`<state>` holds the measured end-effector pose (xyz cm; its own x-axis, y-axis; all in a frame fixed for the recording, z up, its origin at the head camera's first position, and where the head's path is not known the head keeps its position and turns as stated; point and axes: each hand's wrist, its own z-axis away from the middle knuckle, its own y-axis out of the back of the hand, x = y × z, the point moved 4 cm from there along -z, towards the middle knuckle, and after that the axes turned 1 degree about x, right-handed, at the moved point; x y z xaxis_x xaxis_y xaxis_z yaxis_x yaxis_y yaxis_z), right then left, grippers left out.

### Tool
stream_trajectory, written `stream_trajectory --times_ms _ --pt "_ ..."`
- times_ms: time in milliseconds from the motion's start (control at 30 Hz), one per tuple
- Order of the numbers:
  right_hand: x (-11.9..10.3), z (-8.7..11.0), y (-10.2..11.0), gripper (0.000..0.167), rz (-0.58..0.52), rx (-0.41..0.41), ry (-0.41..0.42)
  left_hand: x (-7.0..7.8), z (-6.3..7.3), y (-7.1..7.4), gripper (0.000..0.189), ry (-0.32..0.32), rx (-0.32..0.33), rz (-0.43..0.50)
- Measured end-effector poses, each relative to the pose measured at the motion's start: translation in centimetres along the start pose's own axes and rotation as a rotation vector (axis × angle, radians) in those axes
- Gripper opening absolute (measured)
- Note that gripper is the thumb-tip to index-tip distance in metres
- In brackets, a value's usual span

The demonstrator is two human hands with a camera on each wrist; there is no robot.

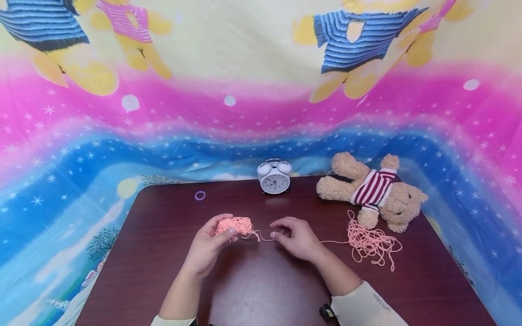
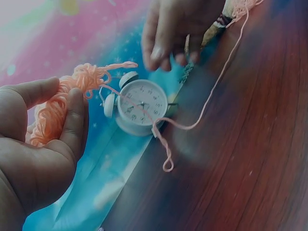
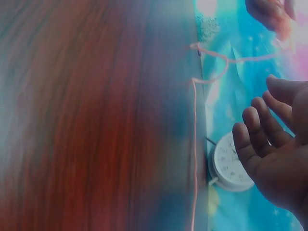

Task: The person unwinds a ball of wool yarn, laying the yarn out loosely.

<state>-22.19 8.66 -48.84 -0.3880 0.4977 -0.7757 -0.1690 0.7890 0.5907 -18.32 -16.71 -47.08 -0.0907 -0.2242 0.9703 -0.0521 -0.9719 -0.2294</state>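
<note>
A bundle of peach yarn (image 1: 235, 225) is gripped between the thumb and fingers of my left hand (image 1: 210, 246). In the left wrist view loops of the bundle (image 2: 50, 118) bulge out past the fingertips. From it a strand (image 2: 211, 96) with a small knotted loop hangs down and runs right along the table. My right hand (image 1: 297, 237) hovers beside the bundle over this strand, fingers loosely bent and apart. The right wrist view shows nothing in the right hand (image 3: 274, 134), and the strand (image 3: 195, 144) passes apart from it. The strand leads to a loose tangle of yarn (image 1: 373, 242) at the right.
A white twin-bell alarm clock (image 1: 274, 177) stands at the back of the dark wooden table (image 1: 261, 290). A plush bear (image 1: 375, 190) in a striped shirt lies at the back right, against the tangle. A purple ring (image 1: 200, 195) lies back left. A patterned cloth (image 1: 228, 131) hangs behind.
</note>
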Motion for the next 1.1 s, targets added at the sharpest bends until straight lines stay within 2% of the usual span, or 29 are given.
stream_trajectory --times_ms 233,500,767,1100 --pt "-1.2 -0.7 -1.3 0.024 -0.044 0.006 0.077 -0.1 0.1 -1.6 0.047 0.002 -0.045 0.016" --pt "-1.8 -1.2 -1.6 0.017 -0.022 0.047 0.105 0.0 0.1 -2.2 0.048 0.011 -0.064 0.023" --pt "-2.2 -1.3 -1.3 0.008 -0.002 0.063 0.144 0.2 0.2 -2.0 0.046 0.022 -0.045 0.014" --pt "-1.6 -0.6 0.4 0.004 -0.003 0.084 0.151 0.4 0.2 -0.7 0.047 0.023 -0.014 -0.012"
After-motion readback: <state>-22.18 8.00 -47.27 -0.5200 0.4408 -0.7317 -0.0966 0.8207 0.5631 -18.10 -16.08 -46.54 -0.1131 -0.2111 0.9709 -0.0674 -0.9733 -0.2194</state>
